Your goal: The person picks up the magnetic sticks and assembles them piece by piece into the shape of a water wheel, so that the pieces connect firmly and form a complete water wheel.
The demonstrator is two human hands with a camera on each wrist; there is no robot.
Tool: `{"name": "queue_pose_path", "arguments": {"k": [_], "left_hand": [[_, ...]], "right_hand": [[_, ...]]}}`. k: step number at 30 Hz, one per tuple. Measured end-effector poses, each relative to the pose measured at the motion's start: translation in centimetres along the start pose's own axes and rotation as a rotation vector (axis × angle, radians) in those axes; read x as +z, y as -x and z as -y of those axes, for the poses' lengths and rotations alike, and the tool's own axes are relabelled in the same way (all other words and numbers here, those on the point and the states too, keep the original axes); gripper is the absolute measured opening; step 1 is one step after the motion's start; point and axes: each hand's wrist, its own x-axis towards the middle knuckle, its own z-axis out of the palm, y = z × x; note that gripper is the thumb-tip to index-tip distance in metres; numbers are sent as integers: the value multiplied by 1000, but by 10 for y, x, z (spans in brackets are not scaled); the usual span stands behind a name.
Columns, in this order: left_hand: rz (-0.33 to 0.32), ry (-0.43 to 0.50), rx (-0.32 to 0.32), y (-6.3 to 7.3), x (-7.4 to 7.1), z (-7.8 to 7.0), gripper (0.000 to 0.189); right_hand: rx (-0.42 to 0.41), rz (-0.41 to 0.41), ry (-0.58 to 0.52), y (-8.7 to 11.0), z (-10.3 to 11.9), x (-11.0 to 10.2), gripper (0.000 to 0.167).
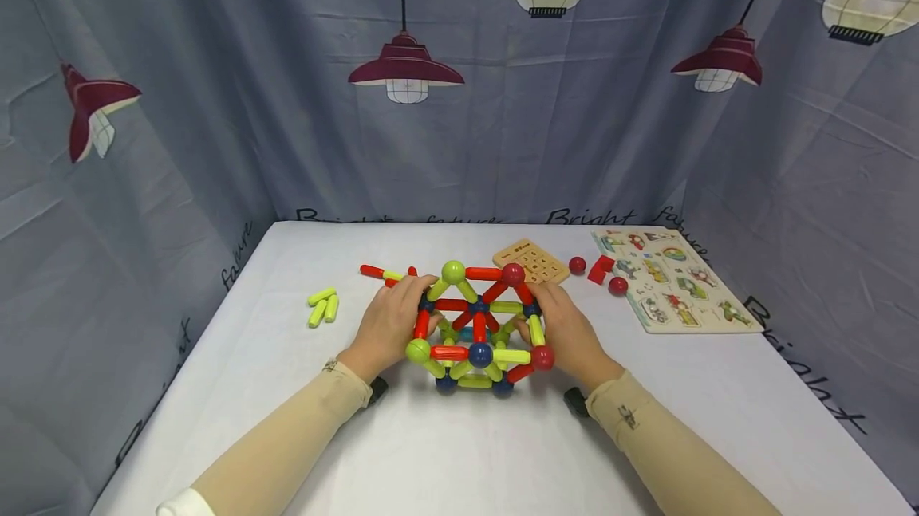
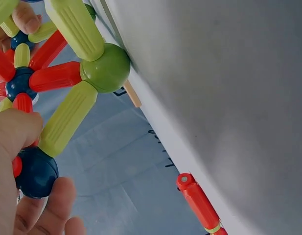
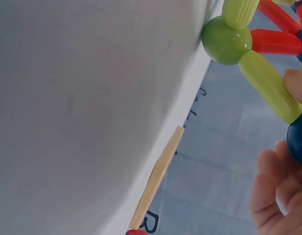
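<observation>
A cage-like structure of magnetic rods and balls, in red, yellow-green and dark blue, is between the two hands above the white table. My left hand grips its left side, thumb and fingers around a dark blue ball in the left wrist view. On the opposite side my right hand holds it by another dark blue ball. A green ball sits low, close to the tabletop in the left wrist view. Parts of the fingers are hidden behind the rods.
Several yellow-green rods lie at the left of the white table. Behind the left hand are red rods. A wooden board, red balls, red pieces and a picture puzzle board lie at the back right.
</observation>
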Motion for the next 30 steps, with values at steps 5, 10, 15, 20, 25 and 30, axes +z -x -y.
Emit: {"name": "queue_pose_path", "arguments": {"k": [5,10,15,20,25,30], "left_hand": [[113,44,-158,13,-9,3,79],[189,-68,-530,36,-30,24,65],[266,-104,-734,51,-40,49,48],[274,-61,-751,54,-36,63,33],[297,-99,-728,53,-33,65,26],[312,-21,-664,51,-31,53,34]], "right_hand": [[117,136,-132,5,0,-1,82],[353,239,-418,13,-6,-2,80],[554,73,-787,12,-12,-5,65],[660,-30,-949,15,-10,-5,46],[647,-41,-905,19,-8,1,36],[603,-47,-876,19,-7,4,34]]}}
